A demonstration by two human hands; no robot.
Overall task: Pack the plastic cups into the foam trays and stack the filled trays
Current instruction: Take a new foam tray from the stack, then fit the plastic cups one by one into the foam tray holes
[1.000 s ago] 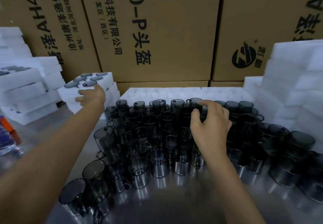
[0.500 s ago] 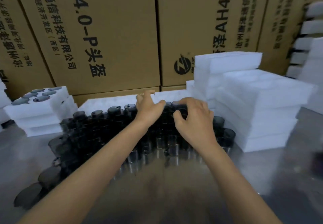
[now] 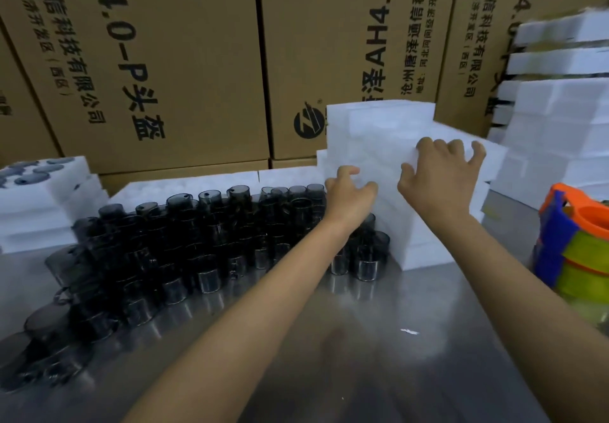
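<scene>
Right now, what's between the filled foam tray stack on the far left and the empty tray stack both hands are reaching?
Head view: the mass of dark plastic cups, standing on the steel table, fills that stretch.

Place: we see a packing warehouse | printed cartons stacked beyond our hands | foam trays piled right | steel table beneath.

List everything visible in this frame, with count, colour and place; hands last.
plastic cups: many, dark smoky, clustered on table left and centre
empty foam tray stack: one, white, centre right
filled foam tray stack: one, white, far left
more foam stacks: white, far right
cardboard boxes: several, brown, behind
steel table: one, grey
container: orange, blue, yellow-green, right edge
left hand: curled, at stack's near-left edge
right hand: curled over stack's top
</scene>
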